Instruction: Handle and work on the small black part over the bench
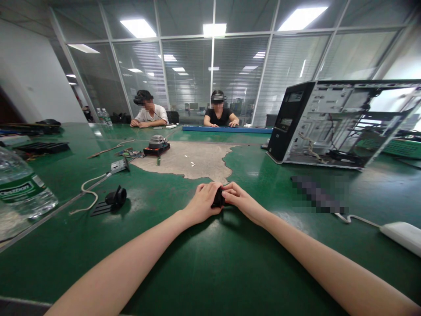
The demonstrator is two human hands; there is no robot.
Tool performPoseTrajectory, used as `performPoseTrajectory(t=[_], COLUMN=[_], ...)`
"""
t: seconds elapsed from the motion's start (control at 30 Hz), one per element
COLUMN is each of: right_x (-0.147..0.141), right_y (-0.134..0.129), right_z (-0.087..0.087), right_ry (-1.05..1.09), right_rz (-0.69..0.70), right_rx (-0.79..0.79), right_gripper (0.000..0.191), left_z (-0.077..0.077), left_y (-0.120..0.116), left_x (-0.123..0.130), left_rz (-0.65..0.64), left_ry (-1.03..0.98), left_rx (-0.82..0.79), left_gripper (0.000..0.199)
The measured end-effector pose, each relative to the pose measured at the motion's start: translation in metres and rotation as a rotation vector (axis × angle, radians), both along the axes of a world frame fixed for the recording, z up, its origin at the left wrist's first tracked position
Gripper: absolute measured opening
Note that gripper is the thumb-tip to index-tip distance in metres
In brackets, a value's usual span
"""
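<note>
A small black object (218, 199) is held between my two hands, low over the green table; fingers cover much of it and its kind cannot be made out. My left hand (203, 201) is wrapped round its left side, back of the hand upward. At the right side, the fingers of my right hand (238, 199) pinch it between thumb and fingertips. To the left lies a black plastic piece (115, 197) with a round end and slatted tail. Beyond it is a small metal box (119, 165) with a white cord.
An opened computer case (281, 125) stands at the right, near a blurred dark strip (317, 193) and white power strip (403, 235). A water bottle (23, 188) is at left. A black-and-red device (157, 147) sits by the bare patch (197, 153). Two people sit across the table.
</note>
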State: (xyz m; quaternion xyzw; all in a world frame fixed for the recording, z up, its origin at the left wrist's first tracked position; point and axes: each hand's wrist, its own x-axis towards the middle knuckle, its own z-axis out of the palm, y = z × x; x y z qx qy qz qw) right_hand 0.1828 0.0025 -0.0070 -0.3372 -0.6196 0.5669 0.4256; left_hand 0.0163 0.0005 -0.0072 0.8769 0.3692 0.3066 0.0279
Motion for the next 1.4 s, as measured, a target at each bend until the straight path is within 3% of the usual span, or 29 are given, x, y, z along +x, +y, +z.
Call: performPoseTrajectory(t=[0.2, 0.43, 0.57, 0.73, 0.97, 1.1, 1.27, 1.4], right_x=[-0.0012, 0.0025, -0.0007, -0.0016, 0.0041, -0.0002, -0.0032, 0.0006], right_y=[0.0043, 0.0009, 0.0009, 0.0045, 0.0026, 0.0012, 0.0031, 0.0024], right_z=[-0.0044, 0.0027, 0.0003, -0.0040, 0.0006, 0.0004, -0.0026, -0.0003], right_ry=[-0.028, -0.011, -0.001, -0.016, -0.003, 0.016, -0.014, -0.003], right_rz=[-0.044, 0.086, 0.006, -0.044, 0.087, 0.018, -0.076, 0.020], right_rx=[-0.017, -0.013, -0.010, -0.024, -0.005, -0.020, -0.051, -0.034], right_gripper=[0.026, 0.033, 0.023, 0.026, 0.035, 0.021, 0.024, 0.030], left_z=[-0.0006, 0.0005, 0.0003, -0.0006, 0.0002, 0.0002, -0.0011, -0.0014], left_y=[0.0007, -0.0002, 0.0001, 0.0012, 0.0002, 0.0004, 0.0011, 0.0015], left_x=[-0.0011, -0.0007, -0.0001, -0.0008, -0.0010, -0.0004, -0.0007, -0.0007], left_rz=[-0.001, -0.001, -0.003, 0.002, 0.000, 0.000, 0.003, 0.006], left_ry=[0.014, 0.005, 0.006, 0.016, 0.017, 0.013, 0.012, 0.006], left_rx=[0.008, -0.001, 0.002, 0.004, 0.004, 0.002, -0.001, -0.001], left_gripper=[0.055, 0.055, 0.054, 0.054, 0.055, 0.055, 0.055, 0.056])
